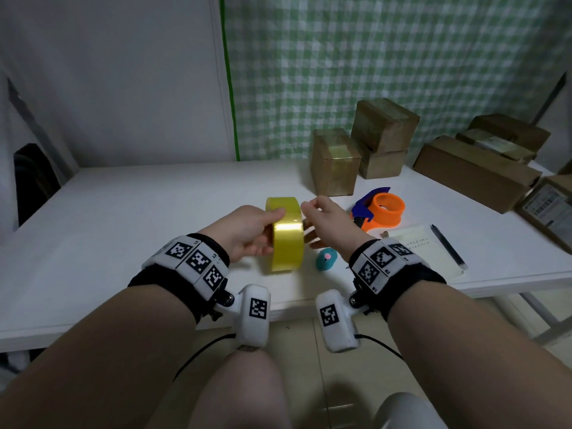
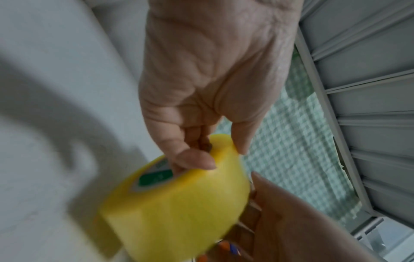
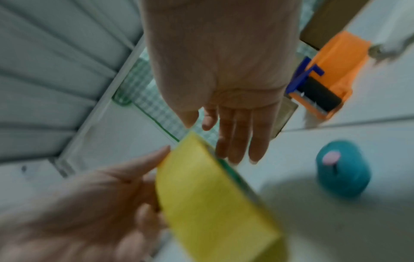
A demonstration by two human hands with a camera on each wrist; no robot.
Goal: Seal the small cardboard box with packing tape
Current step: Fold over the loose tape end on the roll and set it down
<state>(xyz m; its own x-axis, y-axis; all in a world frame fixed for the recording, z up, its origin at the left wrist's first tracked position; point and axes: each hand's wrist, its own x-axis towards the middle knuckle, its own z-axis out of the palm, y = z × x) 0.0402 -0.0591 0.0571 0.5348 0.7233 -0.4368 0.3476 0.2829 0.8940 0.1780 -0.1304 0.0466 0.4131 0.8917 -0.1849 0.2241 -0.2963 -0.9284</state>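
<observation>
A yellow roll of packing tape [image 1: 286,239] is held on edge above the white table [image 1: 123,227]. My left hand [image 1: 253,227] grips it, thumb on the outer rim and fingers hooked into the core, as the left wrist view shows on the roll [image 2: 179,209]. My right hand [image 1: 328,221] is at the roll's right face; in the right wrist view its fingers [image 3: 237,138] lie straight against the side of the roll [image 3: 212,203]. A small cardboard box [image 1: 335,162] with tape over its top stands behind the hands.
Two stacked boxes [image 1: 383,134] sit behind the small one, and larger boxes [image 1: 473,171] fill the right end. An orange and blue tape dispenser [image 1: 383,209], a teal object [image 1: 326,258], a notepad [image 1: 427,249] and a pen [image 1: 448,246] lie to the right.
</observation>
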